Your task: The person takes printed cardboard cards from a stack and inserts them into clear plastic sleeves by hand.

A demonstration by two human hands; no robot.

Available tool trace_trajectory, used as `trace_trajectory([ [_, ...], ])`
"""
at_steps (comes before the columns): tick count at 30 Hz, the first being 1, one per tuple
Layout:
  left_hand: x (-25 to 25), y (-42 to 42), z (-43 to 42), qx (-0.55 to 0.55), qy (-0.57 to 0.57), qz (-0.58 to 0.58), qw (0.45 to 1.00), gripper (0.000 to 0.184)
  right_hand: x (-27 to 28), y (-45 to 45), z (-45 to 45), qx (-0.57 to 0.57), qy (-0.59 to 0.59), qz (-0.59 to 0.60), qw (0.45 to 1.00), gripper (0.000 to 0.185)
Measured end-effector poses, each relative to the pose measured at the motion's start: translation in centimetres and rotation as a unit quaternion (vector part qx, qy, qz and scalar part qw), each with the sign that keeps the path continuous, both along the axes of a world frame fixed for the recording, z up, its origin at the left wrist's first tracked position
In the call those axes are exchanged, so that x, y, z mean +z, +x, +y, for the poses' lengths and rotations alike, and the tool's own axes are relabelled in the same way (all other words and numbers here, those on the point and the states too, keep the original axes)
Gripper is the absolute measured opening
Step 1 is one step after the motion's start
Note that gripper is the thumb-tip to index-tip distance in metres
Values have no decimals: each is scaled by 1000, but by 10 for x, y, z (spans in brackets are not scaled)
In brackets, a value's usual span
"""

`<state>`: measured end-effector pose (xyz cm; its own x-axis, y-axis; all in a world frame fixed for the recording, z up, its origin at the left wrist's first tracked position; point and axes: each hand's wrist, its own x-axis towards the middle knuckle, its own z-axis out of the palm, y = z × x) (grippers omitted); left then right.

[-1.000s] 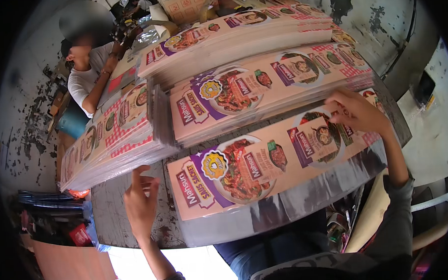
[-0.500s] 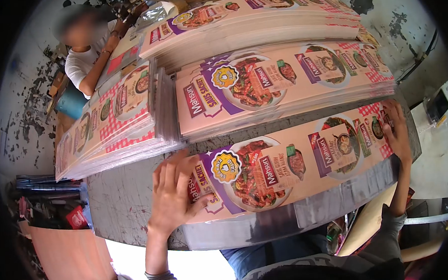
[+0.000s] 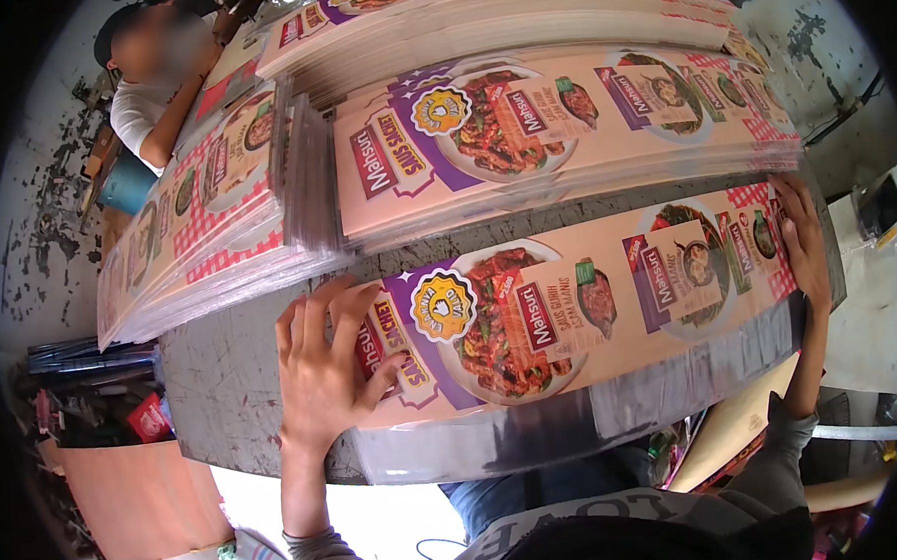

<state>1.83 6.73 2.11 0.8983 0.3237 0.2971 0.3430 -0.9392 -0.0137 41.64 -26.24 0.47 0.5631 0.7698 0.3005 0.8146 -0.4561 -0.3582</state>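
A long printed cardboard sheet (image 3: 605, 318) with food pictures and "Mahsun" lettering lies flat in front of me. Clear plastic film (image 3: 555, 430) shows along its near side, reaching the table edge. My left hand (image 3: 322, 371) rests on the sheet's left end, fingers spread and thumb over the print. At the opposite end, my right hand (image 3: 804, 249) touches the sheet's edge with its fingers stretched out. Just beyond the sheet is a stack of matching printed sheets (image 3: 563, 140) in glossy plastic.
Another plastic-covered stack (image 3: 200, 206) stands at the left, and a taller stack (image 3: 498, 28) at the back. A person (image 3: 146, 108) in a white shirt leans at the far left. The grey worn table (image 3: 228, 390) has a curved-looking near edge in this lens.
The camera view has shifted slightly, so the stacks appear higher and further left. Both hands stay at the sheet's two ends, with the fingers of the left a little more spread.
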Motion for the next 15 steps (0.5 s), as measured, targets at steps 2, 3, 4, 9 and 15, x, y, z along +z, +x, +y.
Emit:
trace_trajectory([
  [2,-2,-1,2,-3,-11,-3,1000,58,-1,2,0,-3,8,4,1000,59],
  [3,-3,-1,2,-5,-24,-8,1000,58,-1,5,-2,7,6,-3,1000,56],
  [4,-3,-2,2,-3,-27,-6,1000,58,-1,7,-3,17,2,-10,1000,53],
  [9,-4,-2,3,-19,-28,-28,999,59,-5,6,-6,-12,34,-11,999,43],
  [15,-3,0,1,-24,-15,-43,999,54,-2,2,-1,-38,32,-27,998,32],
])
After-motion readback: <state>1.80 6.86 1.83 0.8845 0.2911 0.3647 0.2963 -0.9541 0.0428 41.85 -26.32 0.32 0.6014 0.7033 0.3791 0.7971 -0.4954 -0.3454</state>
